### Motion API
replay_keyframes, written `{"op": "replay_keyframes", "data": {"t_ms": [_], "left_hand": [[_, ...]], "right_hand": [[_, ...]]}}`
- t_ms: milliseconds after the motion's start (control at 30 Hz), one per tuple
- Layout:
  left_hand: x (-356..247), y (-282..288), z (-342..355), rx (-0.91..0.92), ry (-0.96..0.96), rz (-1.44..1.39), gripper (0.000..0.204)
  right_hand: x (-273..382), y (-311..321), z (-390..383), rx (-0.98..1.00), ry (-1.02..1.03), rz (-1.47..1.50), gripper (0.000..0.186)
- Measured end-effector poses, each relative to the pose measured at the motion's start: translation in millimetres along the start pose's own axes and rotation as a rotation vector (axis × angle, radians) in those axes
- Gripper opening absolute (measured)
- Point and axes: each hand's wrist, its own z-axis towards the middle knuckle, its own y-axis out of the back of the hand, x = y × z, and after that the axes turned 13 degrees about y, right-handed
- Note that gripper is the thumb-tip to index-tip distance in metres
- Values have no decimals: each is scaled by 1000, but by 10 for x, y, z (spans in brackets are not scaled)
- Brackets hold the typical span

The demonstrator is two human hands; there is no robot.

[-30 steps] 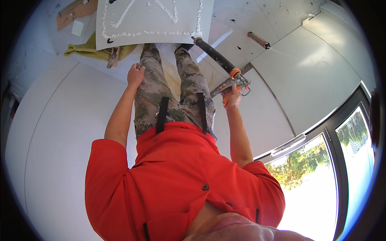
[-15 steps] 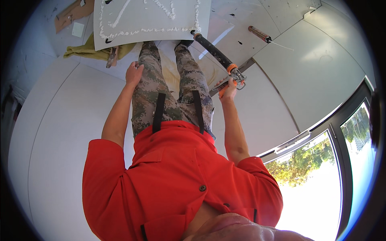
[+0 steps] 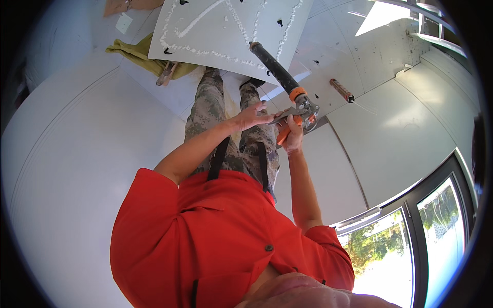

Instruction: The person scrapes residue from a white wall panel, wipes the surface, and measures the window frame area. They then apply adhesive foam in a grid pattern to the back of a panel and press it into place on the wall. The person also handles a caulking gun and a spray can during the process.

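Note:
My right hand (image 3: 291, 134) is wrapped around the orange handle of a caulking gun (image 3: 275, 68), a long black tube with an orange collar and metal fittings at its rear. The gun slants away to the upper left, with its front end over a pale panel (image 3: 221, 41) carrying lines of white beaded sealant. Whether the tip touches the panel I cannot tell. My left hand (image 3: 250, 117) is beside the gun's metal trigger, thumb and fingers apart, fingertips at or touching the lever.
An olive cloth (image 3: 136, 54) lies left of the panel, with a wooden-handled tool (image 3: 166, 73) on it. A sealant cartridge (image 3: 342, 91) rests on the floor to the right. Brown cardboard (image 3: 131, 5) is at the far left. A glazed door (image 3: 411, 231) stands at the lower right.
My left hand has moved right, from beside my left leg to the gun's trigger. The gun's tip has shifted from the panel's near right corner to over its inner lines. The view has turned somewhat.

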Motion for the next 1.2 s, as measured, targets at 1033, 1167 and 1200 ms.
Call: {"op": "replay_keyframes", "data": {"t_ms": [1033, 1167, 1200], "left_hand": [[1, 1276, -379, -303, 201, 468, 84], [698, 1939, -273, -496, 207, 789, 70], [770, 2012, -256, -521, 200, 864, 66]], "right_hand": [[0, -1161, 964, -58, -21, -333, 36], [352, -1443, 1905, 13, 115, -138, 50], [422, -1577, 2230, 41, 124, -97, 47]]}}
